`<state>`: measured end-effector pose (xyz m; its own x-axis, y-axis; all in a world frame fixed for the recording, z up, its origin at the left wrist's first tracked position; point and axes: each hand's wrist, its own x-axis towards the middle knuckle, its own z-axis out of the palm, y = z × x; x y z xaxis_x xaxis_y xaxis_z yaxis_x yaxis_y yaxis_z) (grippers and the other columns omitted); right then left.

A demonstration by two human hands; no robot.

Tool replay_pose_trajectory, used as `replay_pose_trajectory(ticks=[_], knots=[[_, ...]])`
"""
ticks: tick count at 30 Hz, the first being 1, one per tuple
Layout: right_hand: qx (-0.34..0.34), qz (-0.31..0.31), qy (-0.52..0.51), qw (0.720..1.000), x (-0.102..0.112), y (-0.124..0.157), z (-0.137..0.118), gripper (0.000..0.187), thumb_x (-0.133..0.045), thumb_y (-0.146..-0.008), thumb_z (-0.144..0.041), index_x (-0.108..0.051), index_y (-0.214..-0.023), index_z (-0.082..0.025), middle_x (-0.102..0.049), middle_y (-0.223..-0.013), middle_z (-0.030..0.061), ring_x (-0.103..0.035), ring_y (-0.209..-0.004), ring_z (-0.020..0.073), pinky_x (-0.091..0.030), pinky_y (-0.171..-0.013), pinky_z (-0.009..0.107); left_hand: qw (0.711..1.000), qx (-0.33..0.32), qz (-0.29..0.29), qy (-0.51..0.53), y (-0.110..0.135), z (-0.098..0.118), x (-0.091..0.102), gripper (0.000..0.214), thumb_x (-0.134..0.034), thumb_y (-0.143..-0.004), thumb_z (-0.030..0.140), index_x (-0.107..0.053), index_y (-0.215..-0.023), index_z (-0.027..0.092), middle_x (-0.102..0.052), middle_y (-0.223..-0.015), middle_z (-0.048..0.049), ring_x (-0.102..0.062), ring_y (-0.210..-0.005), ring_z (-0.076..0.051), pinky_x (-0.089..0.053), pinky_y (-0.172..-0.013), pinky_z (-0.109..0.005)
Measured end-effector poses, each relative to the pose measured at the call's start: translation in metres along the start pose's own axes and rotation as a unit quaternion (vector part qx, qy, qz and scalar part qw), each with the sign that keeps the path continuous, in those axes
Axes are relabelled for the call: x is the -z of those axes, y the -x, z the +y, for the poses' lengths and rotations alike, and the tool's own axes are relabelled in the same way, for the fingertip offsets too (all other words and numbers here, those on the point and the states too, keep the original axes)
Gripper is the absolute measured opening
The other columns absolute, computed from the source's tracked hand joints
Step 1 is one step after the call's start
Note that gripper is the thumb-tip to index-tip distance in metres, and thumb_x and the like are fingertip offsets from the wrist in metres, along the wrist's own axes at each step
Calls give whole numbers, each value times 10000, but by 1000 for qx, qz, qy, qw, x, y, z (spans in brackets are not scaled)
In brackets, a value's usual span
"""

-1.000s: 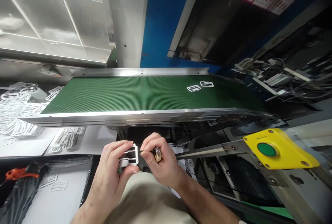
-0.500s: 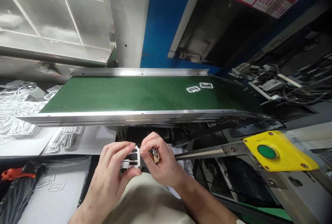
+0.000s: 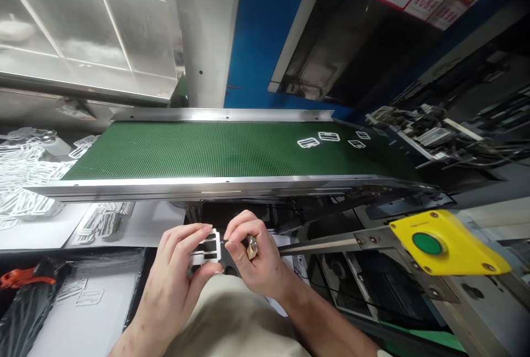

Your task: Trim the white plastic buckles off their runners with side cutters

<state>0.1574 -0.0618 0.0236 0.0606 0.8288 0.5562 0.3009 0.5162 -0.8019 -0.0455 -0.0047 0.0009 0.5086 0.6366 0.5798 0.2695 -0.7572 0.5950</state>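
Note:
My left hand (image 3: 176, 268) pinches a white plastic frame (image 3: 218, 246) with slotted openings between its thumb and fingers, above my lap. Close by on the right, my right hand (image 3: 256, 255) is closed round a small tool (image 3: 252, 248) with a shiny metal part and a cream-coloured part; its kind is mostly hidden by the palm. The thumb and forefinger of that hand are pressed together beside the frame's right edge, with a small gap between. Whether they pinch a tiny bit there is too small to tell.
A green conveyor belt (image 3: 199, 150) with metal rails runs across in front, carrying several white frames (image 3: 329, 136) towards its right end. More frames (image 3: 28, 191) are heaped at left. A yellow box with a green button (image 3: 427, 243) stands at right. An orange-handled tool (image 3: 27, 278) lies lower left.
My left hand and the frame have shifted slightly left, apart from my right fingertips. Two more white frames have appeared on the belt's right part.

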Motion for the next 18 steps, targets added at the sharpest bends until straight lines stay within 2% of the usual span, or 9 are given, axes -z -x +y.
replay_pose_trajectory(ticks=[3, 7, 13, 18], knots=[[6, -10, 6, 1000, 0, -3, 1, 116, -645, -1137, -346, -589, -1218, -284, -693, -1100, 56, -694, -1030, 204, -600, -912, 379, 1000, 0, -3, 1, 1, -1, 0, 472, -667, -1094, 349, -531, -1526, 215, -645, -1388, -134, -607, -1292, -266, -567, -1054, -379], [-8, -20, 3, 1000, -2, -2, 2, 81, -639, -1134, -338, -604, -1178, -281, -683, -1029, 41, -695, -983, 206, -599, -892, 384, 1000, -6, -3, -2, 0, -2, -1, 453, -667, -1095, 338, -544, -1507, 195, -645, -1381, -131, -606, -1295, -259, -525, -1089, -370], [-90, -34, -107, 990, 0, 9, -4, 119, -683, -1107, -333, -582, -1103, -270, -669, -1024, 31, -665, -915, 174, -567, -828, 333, 1000, 1, 1, 4, 3, 1, -1, 447, -660, -1101, 334, -541, -1506, 189, -635, -1382, -123, -604, -1300, -238, -520, -1103, -333], [-93, -13, -125, 988, 3, 11, -6, 98, -714, -1090, -260, -623, -1125, -272, -696, -1022, 24, -677, -947, 175, -560, -868, 338, 1000, 11, -3, 4, 6, 1, 0, 424, -658, -1102, 322, -555, -1493, 192, -638, -1390, -117, -610, -1307, -226, -539, -1117, -317]])
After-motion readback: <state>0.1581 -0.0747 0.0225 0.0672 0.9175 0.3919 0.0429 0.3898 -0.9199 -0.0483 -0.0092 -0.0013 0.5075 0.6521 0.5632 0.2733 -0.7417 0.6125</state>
